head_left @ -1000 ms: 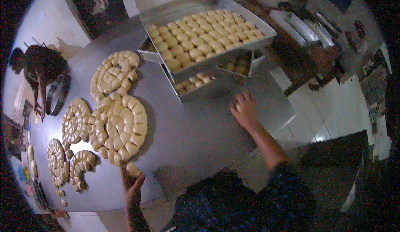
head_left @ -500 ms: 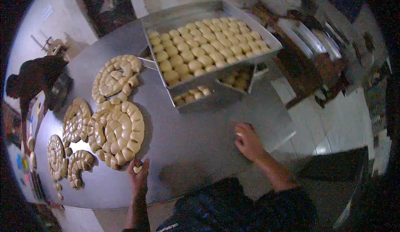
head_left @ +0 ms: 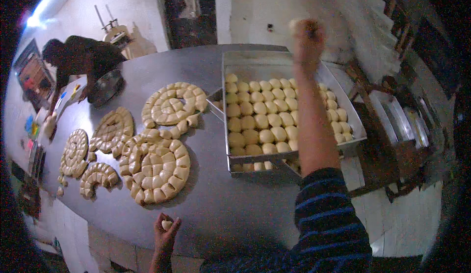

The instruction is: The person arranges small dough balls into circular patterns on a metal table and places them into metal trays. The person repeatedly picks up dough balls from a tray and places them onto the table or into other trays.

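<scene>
Near the table's front edge, my left hand (head_left: 164, 236) is closed around a small piece of dough (head_left: 167, 224). My right hand (head_left: 310, 45) is raised, with the arm stretched over the tray, and looks closed and a little blurred. A pale lump of dough (head_left: 294, 24) shows at its left side. Rows of round dough balls (head_left: 274, 121) fill much of the metal tray (head_left: 245, 59) below; my forearm hides some. This tray rests on another tray (head_left: 235, 167) holding more balls. Left of them lie coils of dough cut into pieces, the biggest coil (head_left: 159, 170) nearest my left hand.
The grey metal table (head_left: 216, 209) curves across the view. At the far left a person in dark clothing (head_left: 81, 59) bends over a dark round pan (head_left: 105, 89). Wooden racks with metal trays (head_left: 392, 116) stand to the right. A tiled floor shows beyond the table.
My right hand has swung from low beside the table up over the tray's far side. The view has shifted too. My left hand still holds its piece of dough.
</scene>
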`<action>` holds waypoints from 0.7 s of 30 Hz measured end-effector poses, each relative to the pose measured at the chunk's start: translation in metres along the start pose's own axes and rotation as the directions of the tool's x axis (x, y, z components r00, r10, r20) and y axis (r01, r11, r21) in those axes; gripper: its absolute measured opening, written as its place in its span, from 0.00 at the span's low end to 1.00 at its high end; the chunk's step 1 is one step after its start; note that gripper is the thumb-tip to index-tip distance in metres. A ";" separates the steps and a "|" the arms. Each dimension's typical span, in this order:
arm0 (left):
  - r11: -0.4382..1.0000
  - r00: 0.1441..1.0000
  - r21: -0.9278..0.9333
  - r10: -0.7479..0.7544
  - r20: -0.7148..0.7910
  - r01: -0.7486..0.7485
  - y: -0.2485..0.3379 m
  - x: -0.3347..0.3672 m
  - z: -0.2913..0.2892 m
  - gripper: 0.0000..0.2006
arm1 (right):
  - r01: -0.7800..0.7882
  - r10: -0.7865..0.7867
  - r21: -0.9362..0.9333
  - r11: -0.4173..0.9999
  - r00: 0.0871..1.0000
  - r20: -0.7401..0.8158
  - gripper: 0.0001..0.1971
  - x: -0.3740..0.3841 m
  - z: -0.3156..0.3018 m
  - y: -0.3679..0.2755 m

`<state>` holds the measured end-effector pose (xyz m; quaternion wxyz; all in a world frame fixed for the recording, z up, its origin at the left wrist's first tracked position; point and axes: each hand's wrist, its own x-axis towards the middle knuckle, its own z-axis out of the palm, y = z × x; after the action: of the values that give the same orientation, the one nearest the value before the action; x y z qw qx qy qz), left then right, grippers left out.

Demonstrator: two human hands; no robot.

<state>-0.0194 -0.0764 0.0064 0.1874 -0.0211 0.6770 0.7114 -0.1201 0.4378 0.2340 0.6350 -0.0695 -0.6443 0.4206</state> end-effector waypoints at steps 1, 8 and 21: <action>0.992 0.999 -0.124 -0.032 0.013 0.033 0.005 -0.003 -0.002 0.11 | 0.048 0.002 -0.292 0.955 0.985 0.170 0.12 -0.024 0.024 0.038; 0.927 0.987 0.342 0.161 0.016 -0.156 0.021 -0.022 -0.018 0.10 | -0.059 0.149 -0.152 0.987 0.706 0.692 0.12 -0.091 0.078 -0.043; 0.941 0.976 0.316 0.173 -0.131 -0.124 -0.033 0.055 -0.152 0.13 | 0.206 0.471 -0.525 0.826 0.261 0.843 0.21 -0.425 -0.155 -0.138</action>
<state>-0.0946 -0.2102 -0.0527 0.0802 0.0035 0.7912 0.6063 0.1549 0.1549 -0.0270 0.0270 -0.0347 -0.9724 0.2293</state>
